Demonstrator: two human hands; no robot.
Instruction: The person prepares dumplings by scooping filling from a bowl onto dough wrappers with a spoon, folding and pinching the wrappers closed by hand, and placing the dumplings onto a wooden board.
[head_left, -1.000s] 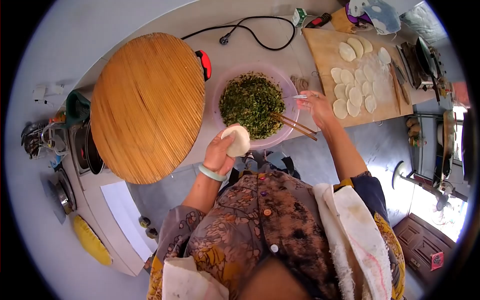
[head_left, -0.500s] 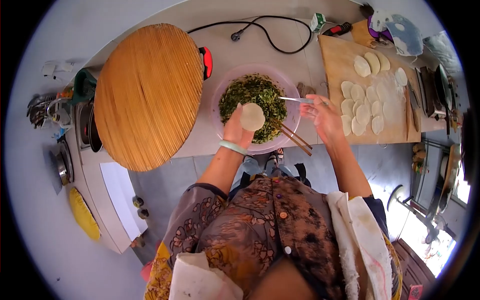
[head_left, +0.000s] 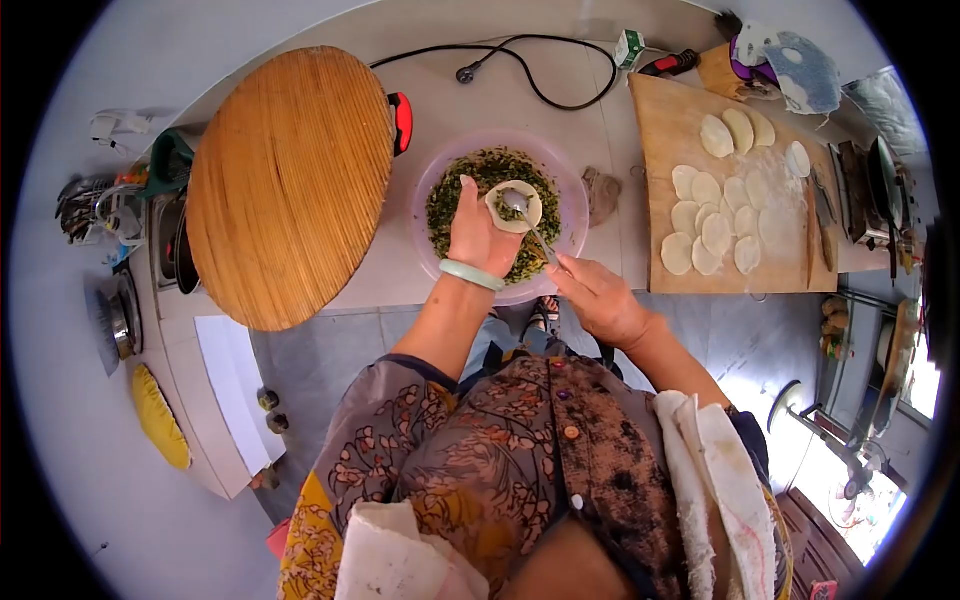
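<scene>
Over the pink bowl (head_left: 577, 200) of chopped green filling (head_left: 445, 190), my left hand (head_left: 480, 235) holds a round dough wrapper (head_left: 496, 213) on its fingers, palm up, with a pale bangle on the wrist. Some filling lies in the middle of the wrapper. My right hand (head_left: 600, 300) grips the handle of a metal spoon (head_left: 536, 238), whose bowl presses on that filling. The chopsticks are mostly hidden behind my hands. Several flat wrappers (head_left: 716, 234) lie on the wooden board (head_left: 690, 120) to the right, with folded ones near its top.
A large round wooden lid (head_left: 290, 190) stands left of the bowl, near a red handle (head_left: 401, 123). A black cable (head_left: 530, 75) curls at the back of the counter. A rolling pin (head_left: 811, 235) and a knife (head_left: 825, 200) lie at the board's right side.
My right hand has moved down and left, bringing the spoon from above the bowl onto the wrapper. Filling now lies on the wrapper. My left hand has risen over the bowl with the wrapper.
</scene>
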